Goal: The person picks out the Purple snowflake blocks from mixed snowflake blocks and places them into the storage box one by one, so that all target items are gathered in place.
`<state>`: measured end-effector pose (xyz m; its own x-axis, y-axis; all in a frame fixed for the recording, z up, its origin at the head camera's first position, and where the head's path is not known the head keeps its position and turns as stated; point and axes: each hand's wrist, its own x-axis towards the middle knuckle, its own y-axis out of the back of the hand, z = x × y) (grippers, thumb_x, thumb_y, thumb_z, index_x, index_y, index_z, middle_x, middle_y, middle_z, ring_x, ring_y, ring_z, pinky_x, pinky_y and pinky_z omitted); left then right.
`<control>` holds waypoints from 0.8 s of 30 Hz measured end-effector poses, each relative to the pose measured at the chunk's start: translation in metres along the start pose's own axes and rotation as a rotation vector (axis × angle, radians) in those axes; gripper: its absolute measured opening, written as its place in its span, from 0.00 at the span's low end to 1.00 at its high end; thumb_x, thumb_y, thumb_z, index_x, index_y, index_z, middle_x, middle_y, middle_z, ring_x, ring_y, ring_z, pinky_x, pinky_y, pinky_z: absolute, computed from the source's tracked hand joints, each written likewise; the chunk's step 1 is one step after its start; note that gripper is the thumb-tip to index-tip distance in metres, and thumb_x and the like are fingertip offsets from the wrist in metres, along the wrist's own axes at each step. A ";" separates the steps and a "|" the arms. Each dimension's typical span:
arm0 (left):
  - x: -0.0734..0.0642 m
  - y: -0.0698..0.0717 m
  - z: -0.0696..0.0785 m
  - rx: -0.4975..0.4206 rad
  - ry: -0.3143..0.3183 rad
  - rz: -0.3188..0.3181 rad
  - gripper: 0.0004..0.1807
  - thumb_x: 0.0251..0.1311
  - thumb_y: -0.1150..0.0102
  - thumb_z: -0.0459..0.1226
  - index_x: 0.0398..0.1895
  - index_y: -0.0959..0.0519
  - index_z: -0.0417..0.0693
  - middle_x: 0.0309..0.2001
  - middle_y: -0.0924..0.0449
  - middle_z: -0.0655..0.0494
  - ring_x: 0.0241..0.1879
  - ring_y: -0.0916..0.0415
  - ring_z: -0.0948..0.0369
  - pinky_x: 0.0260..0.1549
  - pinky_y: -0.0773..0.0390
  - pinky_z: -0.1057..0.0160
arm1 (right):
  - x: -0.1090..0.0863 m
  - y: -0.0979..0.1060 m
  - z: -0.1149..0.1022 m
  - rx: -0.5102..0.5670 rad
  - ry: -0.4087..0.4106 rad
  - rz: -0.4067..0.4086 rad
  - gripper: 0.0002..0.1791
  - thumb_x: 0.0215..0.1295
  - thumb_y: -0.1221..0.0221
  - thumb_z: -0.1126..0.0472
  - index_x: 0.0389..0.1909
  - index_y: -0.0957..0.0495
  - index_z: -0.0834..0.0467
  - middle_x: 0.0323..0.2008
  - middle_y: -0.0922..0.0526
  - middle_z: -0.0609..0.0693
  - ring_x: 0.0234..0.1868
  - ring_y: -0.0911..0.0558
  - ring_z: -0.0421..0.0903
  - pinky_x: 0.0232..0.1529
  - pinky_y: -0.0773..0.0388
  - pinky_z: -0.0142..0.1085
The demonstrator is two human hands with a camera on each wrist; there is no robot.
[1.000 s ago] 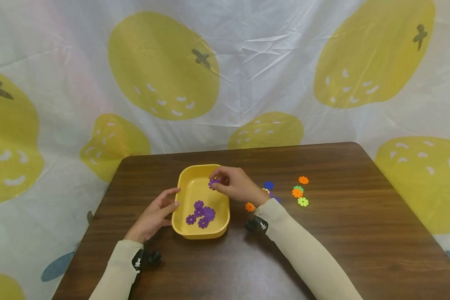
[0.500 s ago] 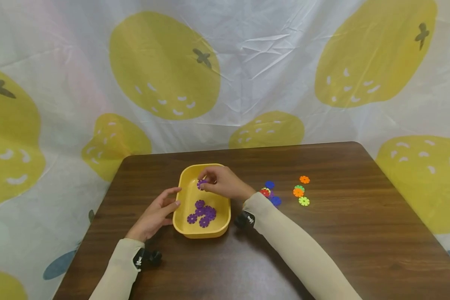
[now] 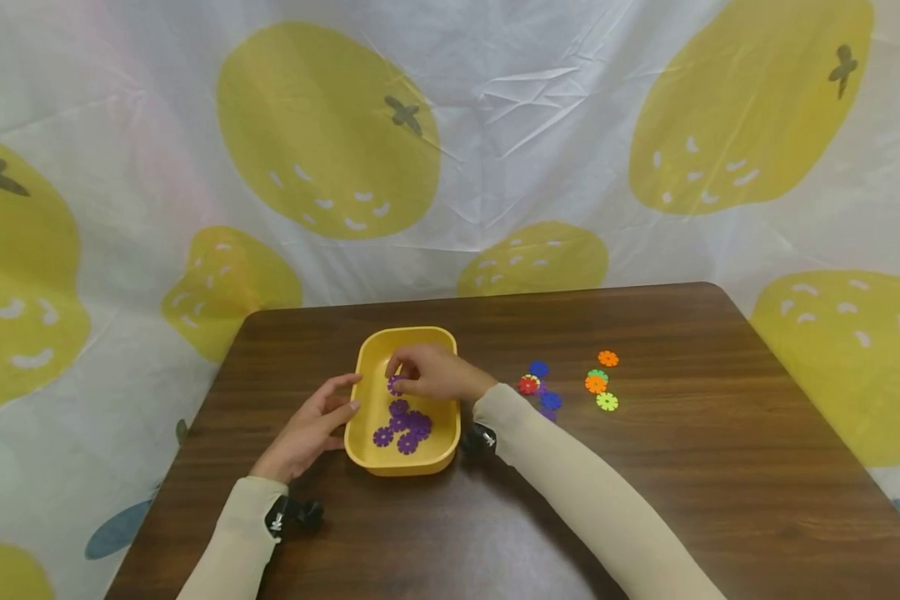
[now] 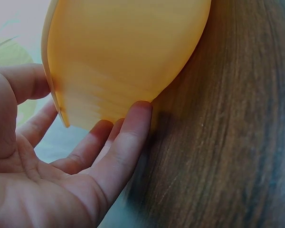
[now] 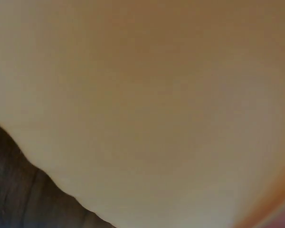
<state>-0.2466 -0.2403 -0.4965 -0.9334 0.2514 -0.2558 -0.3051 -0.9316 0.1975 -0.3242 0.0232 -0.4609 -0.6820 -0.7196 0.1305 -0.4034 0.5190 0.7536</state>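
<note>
A yellow plastic bin [image 3: 412, 460] rests on the table, holding several purple snowflake-shaped building discs [image 3: 407, 442] near its front end. My left hand [image 3: 303, 429] holds the bin's left side; the left wrist view shows its fingertips [image 4: 138, 111] spread from the rim to the lower edge. Over the inside of the bin, my right hand [image 3: 438, 372] pinches one purple disc [image 3: 394, 386] between thumb and fingers, the disc partly covered. Only the bin's blurred wall [image 5: 147, 118] fills most of the right wrist view.
Right of the bin lie loose discs: a red one [image 3: 528, 384], blue ones [image 3: 551, 401], and purple ones partly by the sleeve. Farther right are orange [image 3: 596, 384], green and yellow-green [image 3: 607, 402] discs. A fruit-print curtain [image 3: 457, 150] hangs behind the brown table [image 3: 690, 433].
My right hand has moved left and then slightly toward me inside the bin, still pinching the purple disc. My left hand stays at the bin's left side.
</note>
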 end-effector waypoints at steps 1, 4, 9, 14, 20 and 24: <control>0.000 0.000 0.000 0.000 0.000 -0.003 0.30 0.79 0.43 0.48 0.80 0.38 0.67 0.72 0.31 0.40 0.68 0.25 0.44 0.56 0.14 0.46 | 0.001 -0.001 0.000 -0.010 -0.004 -0.011 0.07 0.72 0.33 0.61 0.48 0.17 0.52 0.36 0.13 0.45 0.35 0.18 0.39 0.41 0.19 0.29; 0.000 0.000 -0.001 -0.004 -0.004 -0.007 0.30 0.79 0.43 0.49 0.80 0.38 0.67 0.72 0.31 0.40 0.68 0.25 0.44 0.57 0.14 0.46 | 0.001 -0.004 0.001 -0.025 -0.019 -0.046 0.06 0.72 0.33 0.60 0.47 0.16 0.51 0.34 0.13 0.44 0.33 0.17 0.38 0.38 0.18 0.29; 0.000 0.000 -0.002 -0.011 -0.013 -0.013 0.31 0.78 0.43 0.49 0.80 0.38 0.66 0.72 0.31 0.38 0.68 0.25 0.44 0.56 0.14 0.45 | 0.001 -0.005 0.000 -0.027 -0.056 -0.112 0.04 0.72 0.33 0.58 0.44 0.17 0.49 0.32 0.13 0.41 0.30 0.15 0.38 0.33 0.16 0.30; 0.000 -0.001 -0.001 -0.016 -0.014 -0.011 0.31 0.78 0.42 0.49 0.80 0.38 0.66 0.71 0.31 0.38 0.67 0.24 0.44 0.55 0.13 0.46 | 0.001 -0.004 -0.002 -0.023 -0.074 -0.139 0.04 0.73 0.33 0.57 0.44 0.17 0.49 0.33 0.13 0.41 0.30 0.15 0.38 0.34 0.16 0.30; 0.000 -0.001 0.000 -0.011 -0.010 -0.002 0.30 0.79 0.43 0.48 0.80 0.38 0.66 0.71 0.30 0.38 0.66 0.23 0.45 0.55 0.13 0.47 | -0.001 0.003 -0.004 -0.014 -0.053 -0.109 0.10 0.73 0.33 0.56 0.50 0.16 0.54 0.36 0.13 0.43 0.35 0.17 0.40 0.38 0.18 0.31; -0.001 -0.001 0.001 -0.005 -0.009 0.001 0.30 0.79 0.43 0.48 0.80 0.38 0.67 0.72 0.30 0.39 0.66 0.23 0.45 0.55 0.13 0.47 | -0.003 0.006 -0.003 -0.007 -0.035 -0.082 0.12 0.73 0.34 0.56 0.52 0.16 0.56 0.36 0.14 0.44 0.36 0.18 0.41 0.40 0.18 0.31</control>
<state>-0.2460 -0.2395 -0.4956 -0.9354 0.2528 -0.2473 -0.3032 -0.9332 0.1930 -0.3232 0.0270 -0.4547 -0.6675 -0.7432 0.0459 -0.4549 0.4559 0.7650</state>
